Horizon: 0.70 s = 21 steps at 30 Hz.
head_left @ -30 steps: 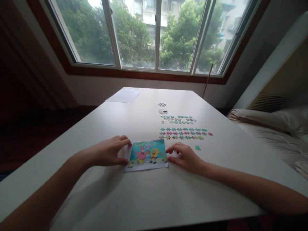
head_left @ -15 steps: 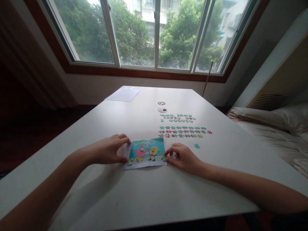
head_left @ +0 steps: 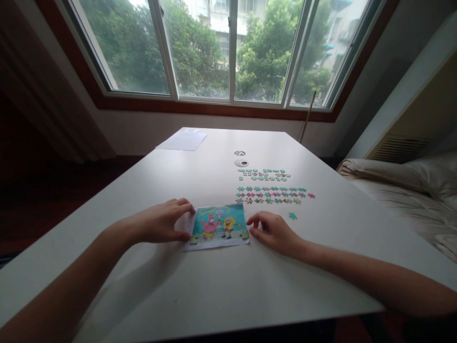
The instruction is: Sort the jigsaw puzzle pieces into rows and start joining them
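A cartoon picture sheet (head_left: 218, 224) with a white border lies on the table. One puzzle piece (head_left: 194, 239) rests on its lower left corner, and another puzzle piece (head_left: 244, 234) on the lower right corner. My left hand (head_left: 164, 221) lies at the sheet's left edge, thumb and fingers spread apart and touching the border. Just off the right edge is my right hand (head_left: 273, 232), its fingers curved, with a gap to the thumb and nothing visible between them. A single teal puzzle piece (head_left: 293, 216) sits beyond the right hand.
Rows of loose puzzle pieces (head_left: 273, 195) lie on the white table (head_left: 200, 290) past the sheet, with more rows of puzzle pieces (head_left: 264, 175) behind. Farther back are two round table inserts (head_left: 242, 163) and a white paper (head_left: 183, 140). A cushioned seat (head_left: 400, 190) stands at right.
My right hand has drawn slightly right, off the sheet's edge, uncovering the piece on the lower right corner. My left hand has stayed in place.
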Each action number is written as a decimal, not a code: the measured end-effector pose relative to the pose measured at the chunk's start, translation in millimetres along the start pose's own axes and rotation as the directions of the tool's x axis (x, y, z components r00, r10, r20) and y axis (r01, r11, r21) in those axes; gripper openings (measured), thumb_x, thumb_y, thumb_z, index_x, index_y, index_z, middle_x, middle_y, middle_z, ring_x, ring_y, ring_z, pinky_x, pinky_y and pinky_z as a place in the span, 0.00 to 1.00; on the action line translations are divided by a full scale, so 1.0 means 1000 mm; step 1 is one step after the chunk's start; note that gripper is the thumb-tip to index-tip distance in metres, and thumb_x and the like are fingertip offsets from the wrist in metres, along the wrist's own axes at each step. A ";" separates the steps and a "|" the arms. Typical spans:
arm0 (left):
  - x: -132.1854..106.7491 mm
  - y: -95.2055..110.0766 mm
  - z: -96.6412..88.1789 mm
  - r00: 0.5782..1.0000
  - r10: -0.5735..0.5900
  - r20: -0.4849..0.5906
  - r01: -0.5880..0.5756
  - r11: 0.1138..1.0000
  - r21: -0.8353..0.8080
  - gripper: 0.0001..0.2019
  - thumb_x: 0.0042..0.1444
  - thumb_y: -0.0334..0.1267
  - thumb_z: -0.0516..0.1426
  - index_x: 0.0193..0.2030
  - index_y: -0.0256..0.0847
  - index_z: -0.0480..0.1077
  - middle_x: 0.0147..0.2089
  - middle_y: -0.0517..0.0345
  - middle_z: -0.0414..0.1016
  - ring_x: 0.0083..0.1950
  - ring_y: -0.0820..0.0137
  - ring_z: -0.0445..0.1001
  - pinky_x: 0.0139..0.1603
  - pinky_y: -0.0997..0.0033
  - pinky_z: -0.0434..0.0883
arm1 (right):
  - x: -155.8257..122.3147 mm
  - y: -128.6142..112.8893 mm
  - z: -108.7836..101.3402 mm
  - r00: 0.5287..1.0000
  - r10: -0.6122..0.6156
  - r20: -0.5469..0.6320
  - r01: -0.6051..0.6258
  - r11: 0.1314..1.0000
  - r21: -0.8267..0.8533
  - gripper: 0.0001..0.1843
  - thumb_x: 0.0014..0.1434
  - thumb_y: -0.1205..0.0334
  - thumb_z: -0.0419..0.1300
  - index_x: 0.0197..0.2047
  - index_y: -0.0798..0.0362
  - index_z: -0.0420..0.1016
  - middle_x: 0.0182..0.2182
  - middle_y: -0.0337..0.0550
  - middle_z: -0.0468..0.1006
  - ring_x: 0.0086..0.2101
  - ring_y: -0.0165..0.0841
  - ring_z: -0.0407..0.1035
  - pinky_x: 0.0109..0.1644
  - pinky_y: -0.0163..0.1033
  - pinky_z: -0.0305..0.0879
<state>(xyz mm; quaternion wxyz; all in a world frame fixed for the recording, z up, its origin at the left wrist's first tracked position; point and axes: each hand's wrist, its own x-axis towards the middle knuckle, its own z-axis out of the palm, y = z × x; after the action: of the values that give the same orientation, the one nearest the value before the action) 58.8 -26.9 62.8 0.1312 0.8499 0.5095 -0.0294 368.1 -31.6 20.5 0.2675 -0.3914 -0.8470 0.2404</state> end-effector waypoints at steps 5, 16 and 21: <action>0.000 -0.001 0.000 1.000 0.011 0.003 -0.012 1.000 0.022 0.29 0.45 0.55 0.55 0.52 0.43 0.63 0.52 0.52 0.64 0.52 0.61 0.64 0.50 0.67 0.63 | 0.000 0.001 0.001 1.000 -0.020 0.011 0.020 1.000 -0.008 0.07 0.50 0.64 0.58 0.35 0.54 0.71 0.27 0.38 0.70 0.25 0.25 0.59 0.30 0.32 0.55; 0.001 0.000 0.000 1.000 0.007 0.003 -0.007 1.000 0.021 0.29 0.44 0.55 0.56 0.51 0.42 0.63 0.52 0.52 0.65 0.52 0.61 0.64 0.51 0.68 0.62 | 0.002 -0.002 0.001 0.998 -0.044 0.040 0.046 0.997 -0.061 0.05 0.49 0.62 0.60 0.32 0.53 0.72 0.26 0.38 0.69 0.27 0.27 0.60 0.32 0.32 0.55; 0.000 0.001 -0.001 1.000 0.000 0.007 0.000 1.000 0.021 0.29 0.44 0.55 0.55 0.52 0.42 0.63 0.52 0.53 0.64 0.52 0.62 0.64 0.51 0.68 0.62 | 0.002 -0.002 0.001 0.998 -0.036 0.044 0.039 0.997 -0.067 0.05 0.49 0.62 0.60 0.32 0.53 0.73 0.26 0.38 0.69 0.28 0.28 0.61 0.32 0.32 0.55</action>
<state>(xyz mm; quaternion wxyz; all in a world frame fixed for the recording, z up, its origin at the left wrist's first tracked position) 59.5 -26.8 63.4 0.1238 0.8513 0.5085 -0.0379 365.5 -31.3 21.4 0.2405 -0.3790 -0.8674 0.2149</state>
